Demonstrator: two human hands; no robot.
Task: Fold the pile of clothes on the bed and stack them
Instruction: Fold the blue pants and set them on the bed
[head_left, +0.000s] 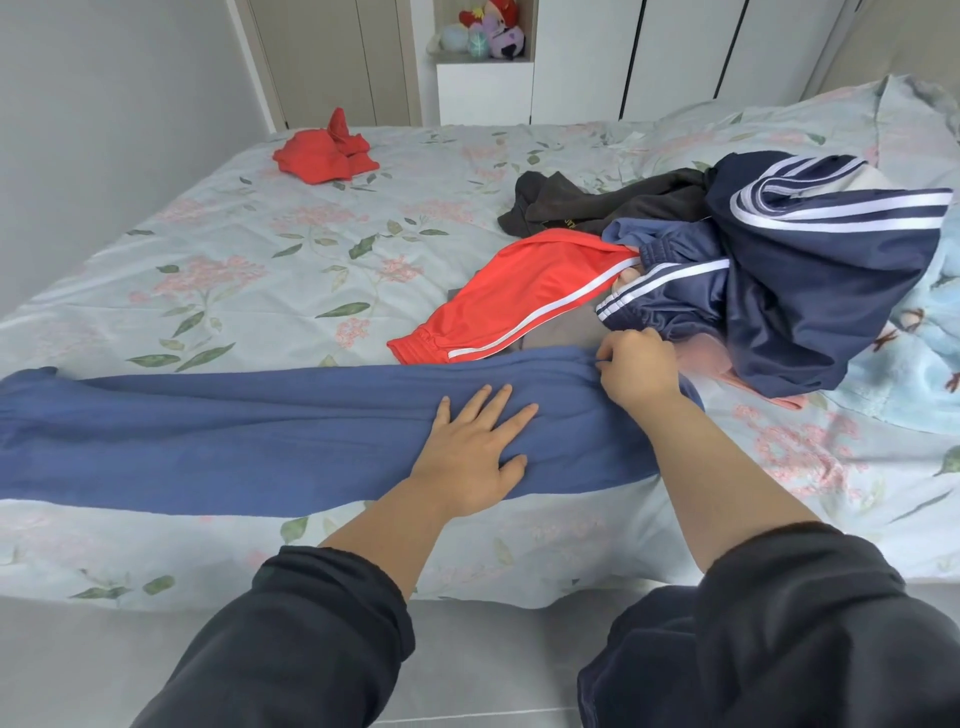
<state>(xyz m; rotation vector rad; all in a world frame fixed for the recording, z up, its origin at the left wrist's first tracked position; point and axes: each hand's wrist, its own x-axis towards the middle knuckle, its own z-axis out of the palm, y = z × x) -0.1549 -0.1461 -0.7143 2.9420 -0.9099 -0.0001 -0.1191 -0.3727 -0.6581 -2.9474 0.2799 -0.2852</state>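
Note:
Blue trousers (218, 441) lie stretched out across the near edge of the bed, legs running to the left. My left hand (475, 447) rests flat on them with fingers spread. My right hand (636, 366) pinches the trousers' right end with curled fingers. Just behind it sits the pile: an orange garment with a white stripe (519, 296), a navy jacket with white stripes (810, 280), a dark grey garment (597, 200) and a pink piece (753, 387) partly hidden beneath the navy jacket.
The bed (260, 249) has a floral cover. A crumpled red garment (324, 153) lies at its far left. Pillows (883, 119) and a light blue blanket (924, 364) are at the right. A shelf with soft toys (485, 28) and wardrobe doors stand behind.

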